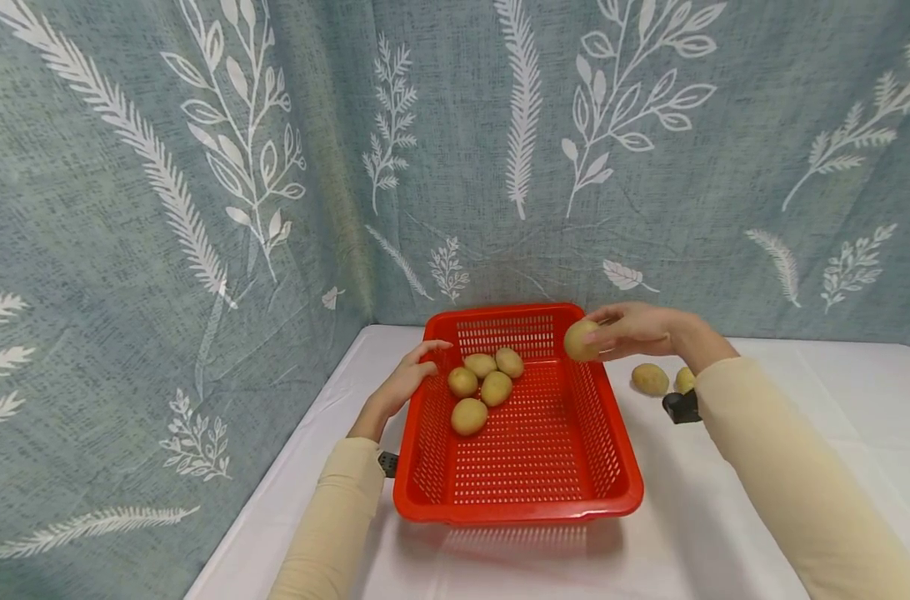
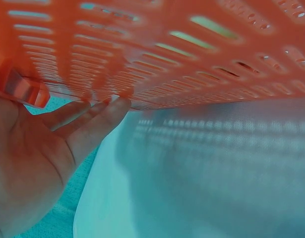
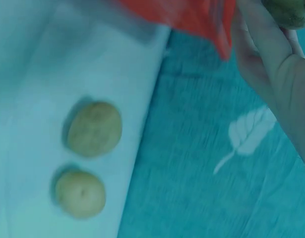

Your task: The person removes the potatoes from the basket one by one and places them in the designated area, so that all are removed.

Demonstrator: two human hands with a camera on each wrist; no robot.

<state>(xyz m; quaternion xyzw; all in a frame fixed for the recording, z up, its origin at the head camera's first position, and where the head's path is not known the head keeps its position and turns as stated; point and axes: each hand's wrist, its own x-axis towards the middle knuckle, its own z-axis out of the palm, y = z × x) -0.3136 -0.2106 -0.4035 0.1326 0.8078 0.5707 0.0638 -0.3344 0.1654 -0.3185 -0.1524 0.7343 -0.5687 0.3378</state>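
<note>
Right hand (image 1: 635, 329) grips a round, yellow-brown potato (image 1: 581, 342) at the far right corner of the red, slotted plastic basket (image 1: 515, 512)! Left hand (image 1: 402, 382), well apart, touches its left side, fingers extended. Five smooth, yellowish potatoes (image 1: 496, 388) sit inside.

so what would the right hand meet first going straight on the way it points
Probably the nearest potato in the red basket, though depth is unclear: the right hand, gripping another potato, may pass above it.

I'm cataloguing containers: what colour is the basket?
The basket is bright red, best seen in the head view.
</note>
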